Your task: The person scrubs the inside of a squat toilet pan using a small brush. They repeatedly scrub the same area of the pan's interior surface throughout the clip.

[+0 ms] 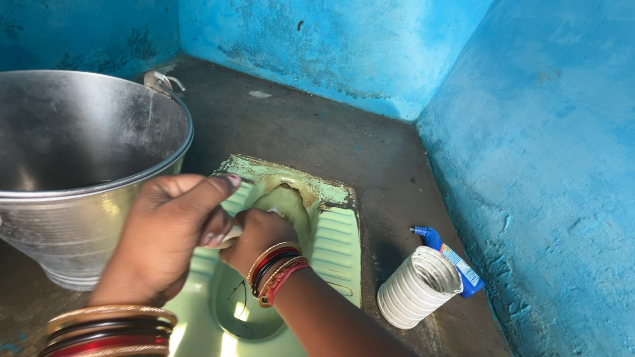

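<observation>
Over the green squat pan (331, 231) | we grip a pale handle (231, 233), both hands closed on it: left hand (169, 231), right hand (261, 238) | likely light, stiff, wet-slippery; hold near its top end | steel bucket (79, 165) just left

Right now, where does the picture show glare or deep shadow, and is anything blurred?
Head view: glare on the wet green squat pan near the bottom edge and on the steel bucket wall; shadow inside the bucket and on the floor behind it; the left hand close to the camera looks slightly soft.
</observation>
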